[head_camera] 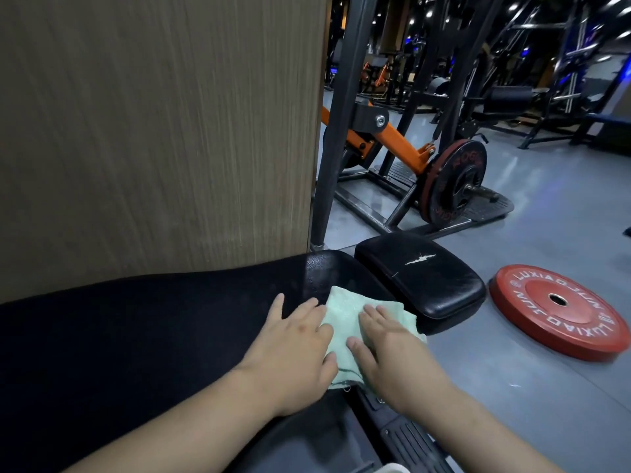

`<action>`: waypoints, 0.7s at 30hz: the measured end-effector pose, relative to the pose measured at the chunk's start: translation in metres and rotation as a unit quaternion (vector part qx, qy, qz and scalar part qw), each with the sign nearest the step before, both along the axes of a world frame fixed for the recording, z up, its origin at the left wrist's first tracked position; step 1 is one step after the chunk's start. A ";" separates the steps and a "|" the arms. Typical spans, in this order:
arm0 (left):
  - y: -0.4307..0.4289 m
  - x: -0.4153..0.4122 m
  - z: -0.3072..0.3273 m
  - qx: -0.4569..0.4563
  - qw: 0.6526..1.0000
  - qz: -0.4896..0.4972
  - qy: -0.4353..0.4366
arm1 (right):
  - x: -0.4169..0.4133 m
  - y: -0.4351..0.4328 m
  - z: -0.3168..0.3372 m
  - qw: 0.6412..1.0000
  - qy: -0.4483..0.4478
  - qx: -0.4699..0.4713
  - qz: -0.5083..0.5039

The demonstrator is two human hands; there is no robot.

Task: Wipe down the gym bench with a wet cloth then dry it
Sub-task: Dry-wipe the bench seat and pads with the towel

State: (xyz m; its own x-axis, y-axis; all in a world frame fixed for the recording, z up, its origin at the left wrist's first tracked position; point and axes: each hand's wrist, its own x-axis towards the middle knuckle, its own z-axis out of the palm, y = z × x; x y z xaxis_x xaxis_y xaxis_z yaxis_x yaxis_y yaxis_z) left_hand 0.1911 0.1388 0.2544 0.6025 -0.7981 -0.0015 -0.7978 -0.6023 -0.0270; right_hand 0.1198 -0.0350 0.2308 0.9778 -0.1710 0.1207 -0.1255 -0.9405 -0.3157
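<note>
1. While pressed flat under both hands: pale green cloth (pixel 345 322), folded small, lying at the right end of the gym bench (pixel 153 336) long pad, close to its near edge and just short of the gap before the separate seat pad (pixel 420 278).
2. Judged soft, light and limp; if wet, likely to cling a little to the vinyl. Wet or dry not discernible.
3. Best controlled by flat palm pressure over the middle rather than a corner pinch, to avoid bunching or slipping off the near edge.
4. Left hand (pixel 293 346): palm down, fingers straight and slightly apart, thumb side on the cloth, outer fingertips past it on bare pad.
5. Right hand (pixel 392 349): palm down on the cloth's right half, fingers straight, slightly apart, pointing toward the far edge; nothing clasped.
6. Forearms extended from the near side, wrists low.
7. Bench covering judged smooth and firm; torn patch on the seat pad, calling for lighter strokes.
8. Red weight plate (pixel 560 308) flat on the floor, right of the seat pad, apart from it.
</note>
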 end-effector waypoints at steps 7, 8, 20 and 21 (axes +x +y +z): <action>-0.002 0.029 0.002 0.026 0.984 0.161 0.072 | 0.054 0.002 0.006 0.986 0.135 -0.095 -0.019; 0.004 0.038 0.002 0.036 0.978 0.184 0.088 | 0.067 -0.005 0.006 0.987 0.141 -0.074 -0.033; 0.035 0.074 -0.007 0.089 0.956 0.220 0.171 | 0.180 -0.035 0.000 0.983 0.142 -0.110 0.031; 0.035 0.073 -0.007 0.088 0.957 0.219 0.169 | 0.177 -0.035 0.000 0.983 0.141 -0.113 0.034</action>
State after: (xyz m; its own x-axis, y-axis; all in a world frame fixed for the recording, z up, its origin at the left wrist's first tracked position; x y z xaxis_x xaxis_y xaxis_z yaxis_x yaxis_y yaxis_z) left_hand 0.2645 0.1735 0.2474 0.8208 -0.4378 -0.3670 -0.4503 -0.8911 0.0560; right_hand 0.2964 -0.0698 0.2313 0.9861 -0.1040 -0.1293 -0.1125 -0.9918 -0.0602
